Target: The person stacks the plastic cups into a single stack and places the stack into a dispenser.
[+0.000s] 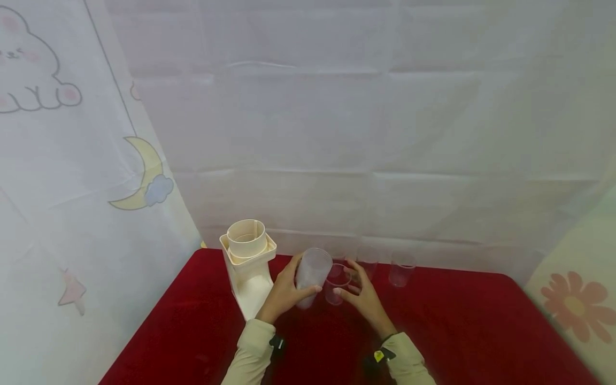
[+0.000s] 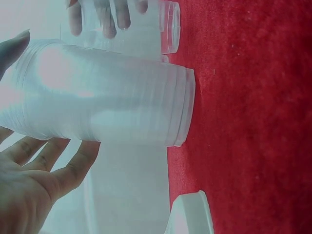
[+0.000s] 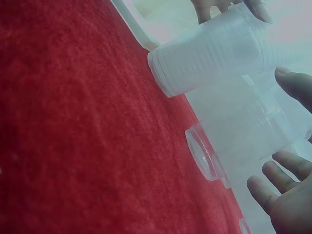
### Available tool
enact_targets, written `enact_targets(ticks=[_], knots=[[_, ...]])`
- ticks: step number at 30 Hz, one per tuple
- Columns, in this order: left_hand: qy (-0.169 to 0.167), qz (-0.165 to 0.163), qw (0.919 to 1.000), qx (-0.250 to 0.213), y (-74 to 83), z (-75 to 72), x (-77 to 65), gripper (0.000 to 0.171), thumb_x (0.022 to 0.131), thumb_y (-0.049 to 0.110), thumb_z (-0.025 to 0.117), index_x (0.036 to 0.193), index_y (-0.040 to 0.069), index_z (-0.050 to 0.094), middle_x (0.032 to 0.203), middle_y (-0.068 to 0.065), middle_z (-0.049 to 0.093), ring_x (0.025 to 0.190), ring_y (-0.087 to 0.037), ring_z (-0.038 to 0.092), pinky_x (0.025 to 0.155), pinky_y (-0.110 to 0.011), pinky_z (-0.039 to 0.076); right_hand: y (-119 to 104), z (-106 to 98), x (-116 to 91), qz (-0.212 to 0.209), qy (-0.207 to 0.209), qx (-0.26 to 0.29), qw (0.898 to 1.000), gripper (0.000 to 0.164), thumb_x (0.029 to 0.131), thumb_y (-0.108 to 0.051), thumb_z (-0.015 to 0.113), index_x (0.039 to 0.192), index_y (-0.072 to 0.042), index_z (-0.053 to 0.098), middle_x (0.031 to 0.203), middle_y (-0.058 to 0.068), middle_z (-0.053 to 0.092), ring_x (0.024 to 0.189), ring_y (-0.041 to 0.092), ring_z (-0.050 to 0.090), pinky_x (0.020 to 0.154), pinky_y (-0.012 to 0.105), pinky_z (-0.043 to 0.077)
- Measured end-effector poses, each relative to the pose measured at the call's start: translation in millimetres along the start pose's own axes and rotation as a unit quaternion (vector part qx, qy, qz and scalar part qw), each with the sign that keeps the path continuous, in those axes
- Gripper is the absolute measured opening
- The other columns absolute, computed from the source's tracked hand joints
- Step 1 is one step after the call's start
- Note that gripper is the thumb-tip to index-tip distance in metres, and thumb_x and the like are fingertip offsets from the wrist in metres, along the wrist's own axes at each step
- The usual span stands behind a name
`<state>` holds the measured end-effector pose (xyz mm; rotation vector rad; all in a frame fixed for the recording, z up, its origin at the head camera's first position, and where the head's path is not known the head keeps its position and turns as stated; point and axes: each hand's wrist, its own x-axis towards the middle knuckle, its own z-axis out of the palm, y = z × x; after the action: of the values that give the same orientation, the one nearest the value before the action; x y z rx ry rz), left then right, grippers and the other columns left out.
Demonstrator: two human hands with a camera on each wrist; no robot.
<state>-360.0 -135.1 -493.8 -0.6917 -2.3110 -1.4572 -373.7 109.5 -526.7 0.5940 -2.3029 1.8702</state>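
Note:
My left hand [image 1: 285, 291] grips a tilted stack of nested clear plastic cups [image 2: 112, 95], thumb on one side and fingers on the other. In the right wrist view the stack's base hangs close over the red cloth. Just right of it, a single clear plastic cup [image 1: 334, 293] stands upright on the cloth. Around its rim spreads my right hand [image 1: 363, 299], thumb and fingers on opposite sides. The right wrist view shows the fingertips [image 3: 273, 170] right beside the cup wall, with the thumb held away from it.
Further right and behind stand other clear cups [image 1: 401, 271], near the back edge of the red-covered table [image 1: 462, 321]. On the left is a cream plastic stand [image 1: 247, 256] with a round collar on top. A pale sheet [image 1: 385, 133] hangs behind the table.

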Motion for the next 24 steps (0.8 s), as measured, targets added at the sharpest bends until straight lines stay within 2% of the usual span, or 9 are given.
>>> enact_targets(ticks=[5, 10, 14, 17, 24], knots=[[0.000, -0.007, 1.0000, -0.001, -1.0, -0.3, 1.1, 0.082, 0.079, 0.036, 0.086, 0.147, 0.023, 0.042, 0.127, -0.005, 0.061, 0.104, -0.021, 0.063, 0.081, -0.039, 0.055, -3, 3, 1, -0.014, 0.002, 0.000, 1.000, 0.083, 0.086, -0.007, 0.078, 0.154, -0.008, 0.032, 0.147, 0.028, 0.043, 0.134, 0.047, 0.042, 0.103, 0.062, 0.039], [-0.002, -0.005, 1.0000, -0.003, -0.3, -0.8, 2.2, 0.082, 0.079, 0.035, 0.086, 0.148, 0.022, 0.041, 0.128, -0.005, 0.061, 0.105, -0.021, 0.063, 0.082, -0.039, 0.055, -26, 5, -2, -0.019, -0.003, 0.004, 1.000, 0.082, 0.085, -0.001, 0.076, 0.153, 0.001, 0.030, 0.145, 0.034, 0.043, 0.132, 0.053, 0.041, 0.101, 0.067, 0.037], [0.000, -0.005, 1.0000, -0.001, 0.6, -0.5, 2.5, 0.082, 0.080, 0.034, 0.086, 0.148, 0.022, 0.041, 0.128, -0.005, 0.061, 0.105, -0.021, 0.063, 0.083, -0.039, 0.055, -41, 6, -3, -0.009, -0.011, -0.005, 1.000, 0.081, 0.086, -0.002, 0.076, 0.153, 0.004, 0.029, 0.144, 0.032, 0.044, 0.133, 0.051, 0.042, 0.102, 0.065, 0.038], [0.002, -0.007, 1.0000, -0.002, 1.0, -0.2, 2.0, 0.082, 0.079, 0.033, 0.086, 0.148, 0.022, 0.042, 0.128, -0.006, 0.061, 0.104, -0.021, 0.063, 0.082, -0.039, 0.054, -39, 8, -3, -0.012, -0.010, -0.002, 1.000, 0.080, 0.086, -0.001, 0.076, 0.152, 0.004, 0.030, 0.143, 0.033, 0.046, 0.132, 0.052, 0.042, 0.101, 0.065, 0.038], [0.002, -0.003, 1.0000, -0.002, 1.7, -0.6, -0.9, 0.082, 0.080, 0.034, 0.086, 0.147, 0.020, 0.042, 0.127, -0.007, 0.061, 0.103, -0.022, 0.063, 0.080, -0.038, 0.055, -5, 14, 4, -0.046, 0.006, 0.005, 0.999, 0.079, 0.085, 0.000, 0.076, 0.152, -0.002, 0.034, 0.140, 0.031, 0.049, 0.128, 0.049, 0.048, 0.097, 0.065, 0.042]])
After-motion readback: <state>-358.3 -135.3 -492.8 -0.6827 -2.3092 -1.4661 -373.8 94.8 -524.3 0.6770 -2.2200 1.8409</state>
